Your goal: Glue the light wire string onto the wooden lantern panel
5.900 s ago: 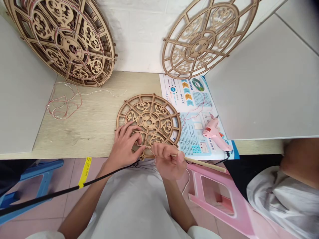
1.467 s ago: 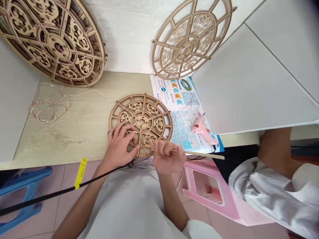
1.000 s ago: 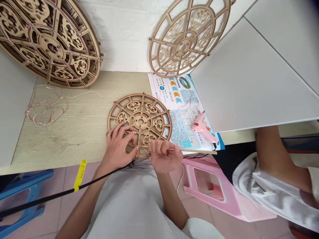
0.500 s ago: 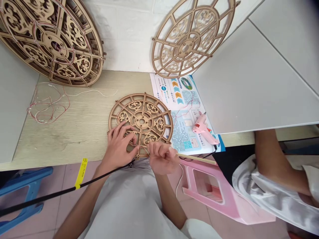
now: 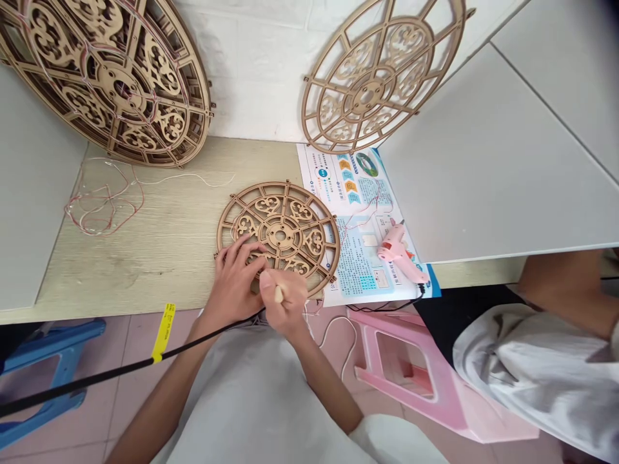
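Note:
A round openwork wooden panel (image 5: 279, 236) with scroll cut-outs lies flat at the table's front edge. My left hand (image 5: 235, 281) rests on its near left part, with bent fingers spread over the scrollwork; the thumb is partly hidden behind my right hand. Closed in a fist, my right hand (image 5: 285, 303) grips a pale wooden stick (image 5: 278, 294), seen nearly end-on, over the panel's near rim. The fist covers the stick's lower end. Thin red and white wire (image 5: 314, 305) hangs off the near edge just right of that fist.
Several similar panels (image 5: 120, 84) lean at the back left, another panel (image 5: 367, 95) at the back right. Tangled wire (image 5: 104, 206) lies left. A pink glue gun (image 5: 400, 251) sits on a printed sheet (image 5: 358, 277). A pink stool (image 5: 411, 367) and a person's arm (image 5: 563, 296) are at right.
My right hand has moved left toward my left hand. The stick has turned from pointing right to standing up toward the camera. My left hand stays on the panel; the view has shifted slightly.

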### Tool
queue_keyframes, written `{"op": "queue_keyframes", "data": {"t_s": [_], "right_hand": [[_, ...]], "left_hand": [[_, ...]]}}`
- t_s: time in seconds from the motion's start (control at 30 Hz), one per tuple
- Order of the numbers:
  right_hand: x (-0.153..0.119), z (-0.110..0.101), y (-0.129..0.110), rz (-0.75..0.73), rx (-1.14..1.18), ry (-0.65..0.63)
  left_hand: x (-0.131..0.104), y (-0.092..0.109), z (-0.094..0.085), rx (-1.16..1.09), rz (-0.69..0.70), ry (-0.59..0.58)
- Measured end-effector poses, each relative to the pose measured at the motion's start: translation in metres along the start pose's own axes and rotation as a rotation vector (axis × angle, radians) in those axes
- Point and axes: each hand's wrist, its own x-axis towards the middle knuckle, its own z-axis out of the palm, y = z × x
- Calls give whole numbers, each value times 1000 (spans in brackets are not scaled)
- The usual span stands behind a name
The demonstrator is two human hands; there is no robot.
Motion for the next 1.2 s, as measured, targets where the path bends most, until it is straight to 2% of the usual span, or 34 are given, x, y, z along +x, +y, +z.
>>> {"op": "queue_keyframes", "data": {"t_s": [0.1, 0.2, 0.23, 0.3, 0.37, 0.43, 0.53, 0.67, 0.77, 0.9, 1.03, 1.2], "right_hand": [[6, -16, -6, 106, 193, 77], [12, -50, -20, 198, 372, 209], [12, -62, -26, 243, 397, 259], [9, -83, -37, 357, 282, 302], [-1, -97, -45, 476, -10, 252], [-15, -101, -48, 553, -294, 101], [-41, -98, -42, 614, -490, -126], [-67, -91, -33, 625, -534, -197], [-76, -89, -32, 637, -512, -259], [-75, -87, -29, 636, -503, -331], [-70, -89, -27, 703, -395, -413], [-62, -109, -35, 822, -365, -449]], "left_hand": [[0, 0, -1, -20, -19, -24], [0, 1, -2, -31, -26, -32], [0, 1, -3, -28, -21, -29], [0, 1, -4, -16, -7, -21], [1, 1, -5, 1, 4, -18], [2, -1, -8, 17, 16, -29], [6, -6, -14, 33, 50, -77], [14, -18, -24, 50, 121, -140], [18, -23, -29, 66, 144, -183], [20, -23, -31, 78, 139, -208], [20, -19, -32, 79, 138, -214], [23, -19, -40, 85, 145, -256]]}}
